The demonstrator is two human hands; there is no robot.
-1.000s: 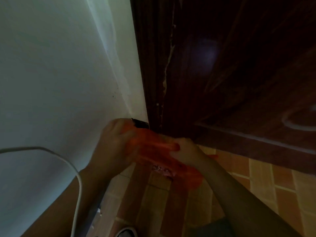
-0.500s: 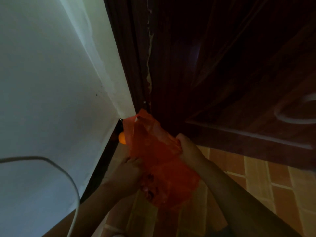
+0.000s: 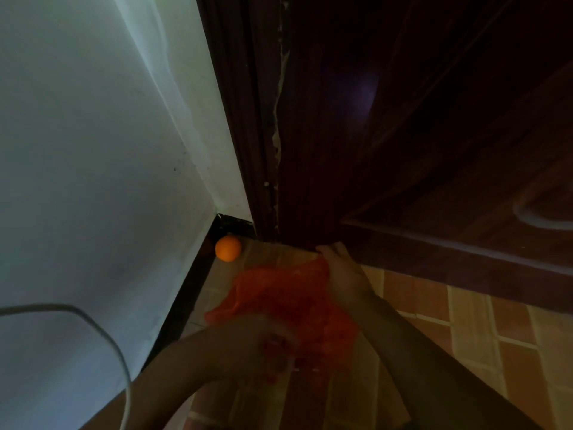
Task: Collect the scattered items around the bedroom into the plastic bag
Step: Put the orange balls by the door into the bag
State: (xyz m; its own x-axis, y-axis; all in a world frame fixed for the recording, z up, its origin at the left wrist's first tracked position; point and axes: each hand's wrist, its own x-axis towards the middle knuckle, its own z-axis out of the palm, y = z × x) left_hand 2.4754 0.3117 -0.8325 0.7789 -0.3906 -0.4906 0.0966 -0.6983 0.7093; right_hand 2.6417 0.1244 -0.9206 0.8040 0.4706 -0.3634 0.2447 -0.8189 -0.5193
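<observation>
The left hand point(image 3: 263, 342), at about 6 o'clock in the picture, is blurred and lies partly behind the orange plastic bag point(image 3: 288, 302); it seems to grip the lower part of the bag, but I cannot tell exactly how the fingers lie. A white cable point(image 3: 102, 330) hangs at 8 o'clock, in front of the white wall point(image 3: 86, 169). The right hand point(image 3: 342, 274), just past the centre toward 5 o'clock, grips the far edge of the bag. Farther, at 9 o'clock of the right hand, an orange ball point(image 3: 228, 248) lies on the tiled floor point(image 3: 465, 330) in the corner, touching the dark skirting point(image 3: 186, 293), beside the dark wooden door point(image 3: 403, 135).
</observation>
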